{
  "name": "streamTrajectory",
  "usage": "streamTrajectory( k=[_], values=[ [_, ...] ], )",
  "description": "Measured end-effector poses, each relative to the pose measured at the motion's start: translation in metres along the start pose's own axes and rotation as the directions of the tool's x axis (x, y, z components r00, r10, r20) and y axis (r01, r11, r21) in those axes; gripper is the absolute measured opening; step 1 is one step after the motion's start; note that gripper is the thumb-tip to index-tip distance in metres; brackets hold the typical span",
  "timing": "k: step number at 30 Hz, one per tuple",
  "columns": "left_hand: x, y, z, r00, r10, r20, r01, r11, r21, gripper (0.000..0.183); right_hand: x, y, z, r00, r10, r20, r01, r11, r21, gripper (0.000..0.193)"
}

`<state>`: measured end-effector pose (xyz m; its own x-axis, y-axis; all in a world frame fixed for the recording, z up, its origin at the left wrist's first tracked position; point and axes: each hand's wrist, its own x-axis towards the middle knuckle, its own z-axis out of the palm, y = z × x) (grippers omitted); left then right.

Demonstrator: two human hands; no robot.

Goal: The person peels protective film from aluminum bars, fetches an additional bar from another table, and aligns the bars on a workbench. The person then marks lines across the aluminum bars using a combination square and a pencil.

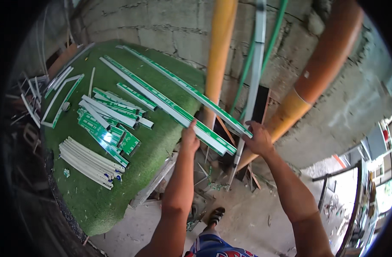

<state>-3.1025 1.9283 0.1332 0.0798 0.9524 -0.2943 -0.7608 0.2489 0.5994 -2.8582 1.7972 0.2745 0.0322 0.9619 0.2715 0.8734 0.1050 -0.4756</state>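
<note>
One strip (185, 87) pinched by right hand (260, 139); left hand (189, 138) (fingers half-hidden) clasps nearer strip (165, 103).

The near long profile (163, 104) and the far long profile (185, 87) seem to be of smooth plastic, with a thin, slightly glossy film, printed in green and white, along their faces. On the short profiles (106, 137), a similar film gives back one bright spot of light. The curved strips (86, 162) look like smooth white plastic, rather matt. The table covering (151, 165) appears as artificial grass, matt and rough. The thick orange pipe (324, 64) is smooth, with a soft shine; the block wall (170, 25) is rough and dull.
</note>
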Motion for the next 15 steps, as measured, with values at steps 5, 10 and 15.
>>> streamTrajectory(
  k=[5,10,15],
  values=[
    [-0.059,-0.017,0.006,0.999,-0.045,-0.031,0.045,0.999,0.005,0.025,0.054,0.039,0.048,0.954,0.157,0.254,-0.09,0.962,-0.258,0.041],
    [-0.085,-0.004,0.015,0.99,-0.102,0.093,0.108,0.992,-0.068,0.051,0.05,0.011,0.04,0.763,-0.025,0.646,-0.198,0.942,0.271,0.039],
    [-0.072,-0.007,0.025,0.939,-0.098,0.328,0.235,0.881,-0.41,0.059,0.014,0.037,0.048,0.713,-0.21,0.669,-0.264,0.803,0.534,0.038]
  ],
)
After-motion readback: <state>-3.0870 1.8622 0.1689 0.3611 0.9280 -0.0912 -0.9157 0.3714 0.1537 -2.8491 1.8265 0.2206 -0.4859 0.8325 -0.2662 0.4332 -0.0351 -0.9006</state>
